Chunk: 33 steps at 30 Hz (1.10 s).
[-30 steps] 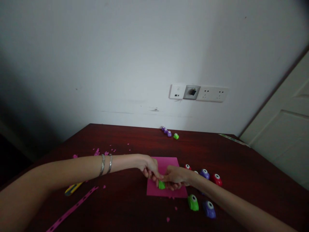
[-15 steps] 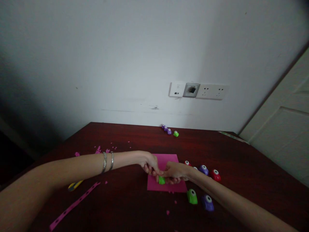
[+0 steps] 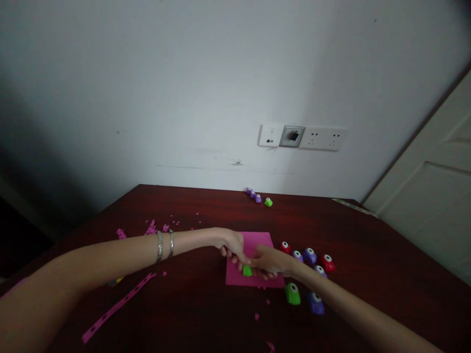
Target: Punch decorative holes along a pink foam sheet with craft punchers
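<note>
A green craft punch (image 3: 248, 270) sits at the pink paper sheet (image 3: 257, 239), with both hands closed on it. From the left comes my left hand (image 3: 234, 248), its thumb on top of the punch and the other fingers curled. My right hand (image 3: 270, 260) meets it from the right, thumb pressed on the same spot and fingers bent at the paper. The hands cover much of the punch, so its underside and the paper inside it are hidden.
Right of the paper stand several punches: red (image 3: 327, 263), purple (image 3: 309, 255) and green (image 3: 292, 293). More punches (image 3: 258, 198) line the wall. A punched pink strip (image 3: 118, 307) and pink scraps (image 3: 151, 227) lie on the dark table (image 3: 184, 314). A yellow tool (image 3: 117, 282) is mostly behind my left forearm.
Both hands keep their hold on the green punch, with little movement. My right forearm has dropped slightly, uncovering more of the punches behind it. The view has shifted a little.
</note>
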Motion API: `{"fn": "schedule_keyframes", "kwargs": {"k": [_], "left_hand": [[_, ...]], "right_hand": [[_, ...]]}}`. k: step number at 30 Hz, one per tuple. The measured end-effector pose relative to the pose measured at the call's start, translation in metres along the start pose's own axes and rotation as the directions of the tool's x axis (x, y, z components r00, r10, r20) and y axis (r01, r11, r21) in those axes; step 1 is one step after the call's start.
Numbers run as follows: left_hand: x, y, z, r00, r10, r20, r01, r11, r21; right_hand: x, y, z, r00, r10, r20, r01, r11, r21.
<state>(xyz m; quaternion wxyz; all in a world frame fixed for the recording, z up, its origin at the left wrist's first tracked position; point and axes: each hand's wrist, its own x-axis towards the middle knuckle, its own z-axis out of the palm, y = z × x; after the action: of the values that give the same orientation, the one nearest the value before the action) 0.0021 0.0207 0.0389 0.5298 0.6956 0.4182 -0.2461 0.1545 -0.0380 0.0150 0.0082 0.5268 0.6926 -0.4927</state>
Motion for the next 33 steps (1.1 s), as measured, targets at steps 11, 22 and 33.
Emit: {"fn": "schedule_keyframes", "kwargs": {"k": [11,22,33], "left_hand": [[0.015,-0.018,-0.035,0.760,0.357,-0.542,-0.222,0.928,0.300],[0.026,-0.022,-0.011,0.749,0.430,-0.504,-0.287,0.896,0.339],[0.026,-0.019,-0.010,0.762,0.389,-0.518,-0.231,0.910,0.343]], "right_hand": [[-0.012,-0.004,0.026,0.884,-0.115,-0.454,-0.016,0.962,-0.274],[-0.038,-0.024,0.056,0.768,-0.262,-0.585,-0.202,0.767,-0.609],[-0.029,-0.010,0.071,0.723,-0.201,-0.661,-0.244,0.821,-0.516]]}}
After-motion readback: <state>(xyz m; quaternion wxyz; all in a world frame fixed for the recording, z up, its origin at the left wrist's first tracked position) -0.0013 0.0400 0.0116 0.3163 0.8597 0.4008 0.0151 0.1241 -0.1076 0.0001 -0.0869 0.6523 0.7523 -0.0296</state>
